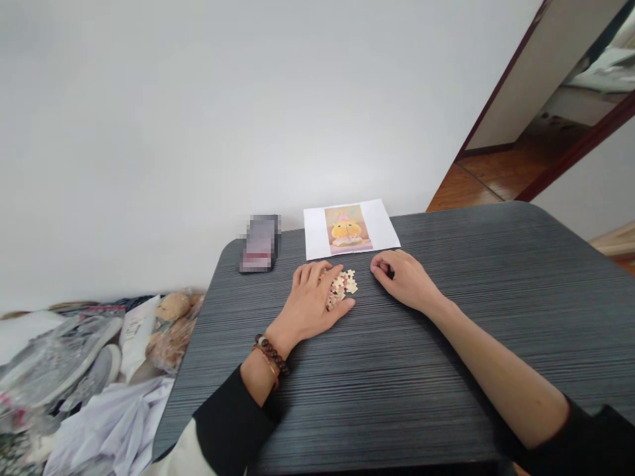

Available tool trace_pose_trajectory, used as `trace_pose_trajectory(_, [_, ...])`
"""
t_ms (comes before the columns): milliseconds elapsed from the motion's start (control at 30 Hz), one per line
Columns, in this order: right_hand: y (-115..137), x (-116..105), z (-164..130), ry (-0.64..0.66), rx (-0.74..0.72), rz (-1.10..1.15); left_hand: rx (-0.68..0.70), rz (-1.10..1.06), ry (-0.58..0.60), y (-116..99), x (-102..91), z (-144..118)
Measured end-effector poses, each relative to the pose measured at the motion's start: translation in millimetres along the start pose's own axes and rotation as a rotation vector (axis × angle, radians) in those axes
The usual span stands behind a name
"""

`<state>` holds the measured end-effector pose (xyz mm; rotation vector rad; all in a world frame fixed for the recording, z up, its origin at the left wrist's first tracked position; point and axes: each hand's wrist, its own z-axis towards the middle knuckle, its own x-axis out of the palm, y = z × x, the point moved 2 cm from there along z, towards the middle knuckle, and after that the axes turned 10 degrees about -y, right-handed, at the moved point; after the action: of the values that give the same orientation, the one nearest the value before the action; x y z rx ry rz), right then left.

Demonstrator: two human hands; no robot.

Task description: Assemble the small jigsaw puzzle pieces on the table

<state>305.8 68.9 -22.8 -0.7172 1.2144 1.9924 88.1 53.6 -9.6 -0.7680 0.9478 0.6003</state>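
Observation:
A small heap of jigsaw puzzle pieces (pixel 341 285) lies on the dark, striped table (pixel 377 383). My left hand (pixel 315 301) rests over the left part of the heap, fingers and thumb spread around it and covering some pieces. To the right of the heap, apart from it, my right hand (pixel 404 277) sits on the table with its fingers curled in; whether anything is inside them is hidden. Just behind both hands lies a white sheet (pixel 385 228) with a printed picture of a yellow cartoon figure (pixel 347 230) in a pink hat.
A blurred-out phone (pixel 259 244) lies at the table's back left. A white wall (pixel 223 132) rises behind the table. On the left, below table height, are bagged shoes (pixel 79 357), soft toys (pixel 171 324) and white cloth (pixel 112 423). A doorway (pixel 520 145) stands at the right.

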Motion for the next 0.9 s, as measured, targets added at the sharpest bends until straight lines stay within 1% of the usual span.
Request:
trace_pose_trajectory(100, [-1, 1, 0, -0.009, 0.003, 0.010, 0.018, -0.016, 0.033, 2, 3.4, -1])
trace_pose_trajectory(233, [-4, 1, 1, -0.069, 0.030, 0.013, 0.050, -0.026, 0.038, 0, 8.1, 3])
trace_pose_trajectory(333, [-5, 1, 1, -0.092, 0.046, -0.016, 0.078, -0.030, 0.015, -3, 12.5, 9])
trace_pose_trajectory(533, [-4, 0, 1, -0.066, 0.029, -0.025, 0.086, -0.081, -0.048, -8, 20.4, 14])
trace_pose_trajectory(633, [-5, 0, 0, -0.062, 0.016, -0.021, 0.106, -0.132, -0.049, -8, 18.1, 13])
trace_pose_trajectory(767, [-5, 0, 0, -0.053, 0.016, -0.008, 0.123, -0.142, -0.042, -6, 7.7, 8])
trace_pose_trajectory(833, [-6, -1, 0, -0.047, 0.018, -0.003, 0.138, -0.135, -0.013, -3, 2.8, 5])
trace_pose_trajectory(867, [-6, -1, 0, -0.046, 0.018, -0.001, 0.135, -0.128, 0.006, -2, 1.3, 3])
trace_pose_trajectory(900, [-5, -1, 0, -0.046, 0.016, 0.001, 0.103, -0.110, 0.011, 1, 0.2, 2])
